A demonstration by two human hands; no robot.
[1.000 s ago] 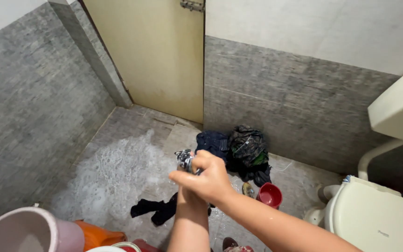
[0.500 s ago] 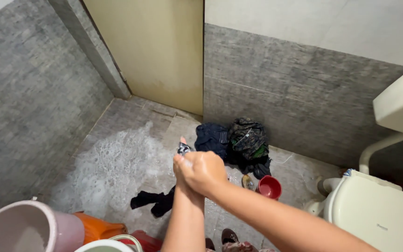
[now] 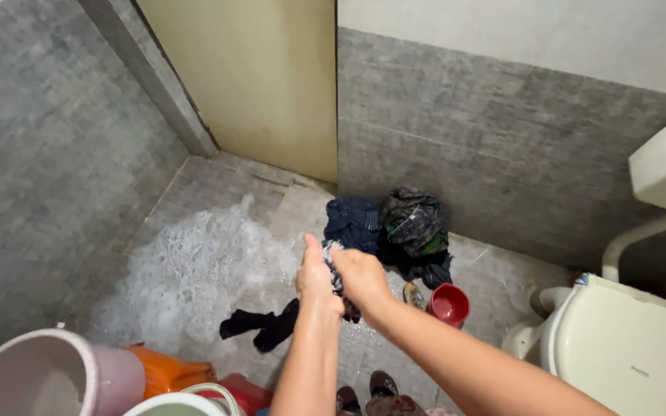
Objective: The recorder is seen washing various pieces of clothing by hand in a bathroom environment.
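hands (image 3: 341, 281) lower now, wringing cloth (image 3: 334, 266) tighter

Wrung cloth (image 3: 334, 266) mostly behind hands

The grey tiled floor (image 3: 217, 192) is wet, with white soap foam (image 3: 194, 270) spread across it out from the door. Right of the foam, against the wall, lies a heap of dark clothes (image 3: 395, 231). A small red bowl (image 3: 449, 304) stands just below that heap, with a small brownish object (image 3: 412, 293) beside it. A black garment (image 3: 264, 327) lies just below the foam. A white toilet (image 3: 618, 350) stands well right of the foam.
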